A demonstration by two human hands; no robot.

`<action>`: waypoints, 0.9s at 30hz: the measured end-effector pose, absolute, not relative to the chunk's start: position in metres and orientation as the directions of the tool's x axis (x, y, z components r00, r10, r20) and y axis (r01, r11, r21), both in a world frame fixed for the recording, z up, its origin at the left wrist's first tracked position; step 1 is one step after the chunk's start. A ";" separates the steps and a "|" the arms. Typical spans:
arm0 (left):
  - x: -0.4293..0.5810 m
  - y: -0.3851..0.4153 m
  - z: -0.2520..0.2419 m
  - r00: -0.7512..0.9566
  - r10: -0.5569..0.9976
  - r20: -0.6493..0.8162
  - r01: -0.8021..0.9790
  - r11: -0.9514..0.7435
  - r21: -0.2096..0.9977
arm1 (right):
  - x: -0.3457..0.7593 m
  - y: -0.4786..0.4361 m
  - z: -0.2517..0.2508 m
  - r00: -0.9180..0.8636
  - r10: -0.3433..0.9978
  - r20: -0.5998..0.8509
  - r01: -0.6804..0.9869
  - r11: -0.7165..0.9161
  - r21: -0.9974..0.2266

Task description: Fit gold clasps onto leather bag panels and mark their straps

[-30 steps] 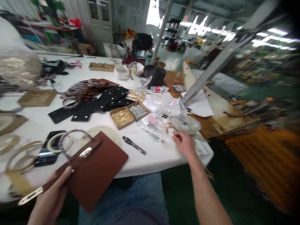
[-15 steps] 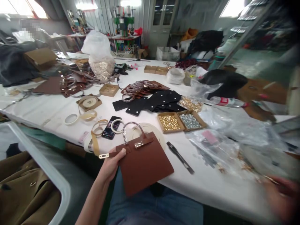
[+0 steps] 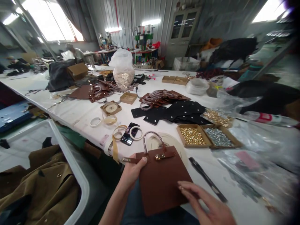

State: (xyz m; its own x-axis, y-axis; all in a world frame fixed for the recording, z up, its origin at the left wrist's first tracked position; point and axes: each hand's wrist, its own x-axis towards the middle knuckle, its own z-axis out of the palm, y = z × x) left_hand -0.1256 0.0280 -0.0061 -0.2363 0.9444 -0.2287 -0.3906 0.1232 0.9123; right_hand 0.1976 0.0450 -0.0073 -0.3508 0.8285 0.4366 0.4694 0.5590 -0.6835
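Note:
A flat brown leather bag panel [image 3: 161, 182] with a wrapped ring handle [image 3: 152, 137] and a gold clasp [image 3: 159, 156] lies over the near table edge. My left hand [image 3: 133, 170] grips its upper left corner, thumb on the strap by the metal strap end [image 3: 125, 160]. My right hand [image 3: 206, 203] rests on the panel's lower right part, fingers stretched out flat. A black tool [image 3: 206, 178] lies on the white table [image 3: 82, 114] just right of the panel.
Two cardboard trays of gold studs [image 3: 192, 136] and silver studs [image 3: 217, 137] sit behind the panel. Black leather pieces [image 3: 178, 112], a phone [image 3: 129, 133], tape rolls [image 3: 95, 122] and clear plastic bags [image 3: 262, 150] lie around. A white bin [image 3: 58, 137] with an olive garment [image 3: 39, 187] stands at left.
The view swung left. My right hand came back from the plastic bags at right and now lies on the brown panel. My left hand keeps its hold on the panel.

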 end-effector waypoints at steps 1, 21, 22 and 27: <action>-0.125 0.027 -0.005 -0.246 0.944 -0.221 -0.367 0.120 0.922 | 0.174 0.048 -0.011 -0.443 0.789 0.427 0.423 0.603 -0.676; -0.122 0.009 -0.011 -0.271 0.938 -0.217 -0.176 0.173 0.969 | 0.117 0.111 0.009 -0.042 0.963 0.268 0.366 0.264 -0.892; -0.123 0.010 -0.012 -0.278 0.936 -0.214 -0.150 0.178 0.973 | 0.122 0.113 0.008 -0.030 0.976 0.217 0.329 0.215 -0.919; -0.125 0.012 -0.012 -0.242 0.952 -0.189 -0.051 0.182 0.982 | 0.137 0.116 0.006 -0.017 0.998 0.060 0.232 0.063 -0.971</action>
State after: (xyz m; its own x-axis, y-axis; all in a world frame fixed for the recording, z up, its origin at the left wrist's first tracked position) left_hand -0.1250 0.0119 -0.0119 -0.2422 0.9517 -0.1885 -0.0509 0.1816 0.9821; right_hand 0.1371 0.1164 0.0060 -0.0168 0.9980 0.0603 0.2322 0.0625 -0.9707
